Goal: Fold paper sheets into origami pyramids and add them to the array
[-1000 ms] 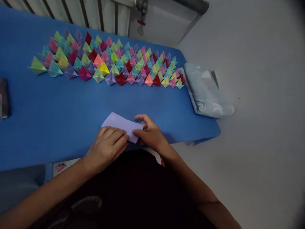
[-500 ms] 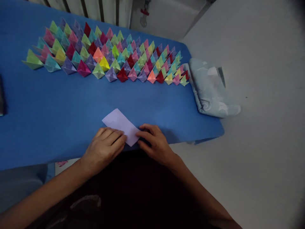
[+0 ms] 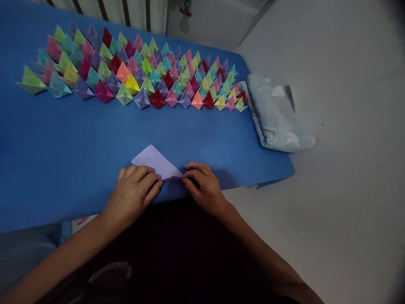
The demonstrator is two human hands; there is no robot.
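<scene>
A sheet of pale purple paper [image 3: 157, 161] lies near the front edge of the blue-covered table [image 3: 79, 169], its near corner now folded under or over along a line between my hands. My left hand [image 3: 134, 188] is closed on its left part, the fingertips at the folded edge. At the paper's right tip, my right hand [image 3: 202, 183] pinches the corner between thumb and fingers. Beyond my hands stand rows of small folded paper boats [image 3: 142, 99] in green, pink, purple, red, yellow and blue.
A folded grey-blue cloth with white patterns [image 3: 275, 118] lies at the table's right end, against the pale wall [image 3: 348, 147]. White slats [image 3: 114, 10] rise behind the table. A pacifier with a red part [image 3: 185, 12] hangs at the back.
The paper's near corner, flat before, is folded up, so the near side now runs as a straight edge between my hands. The view has shifted slightly.
</scene>
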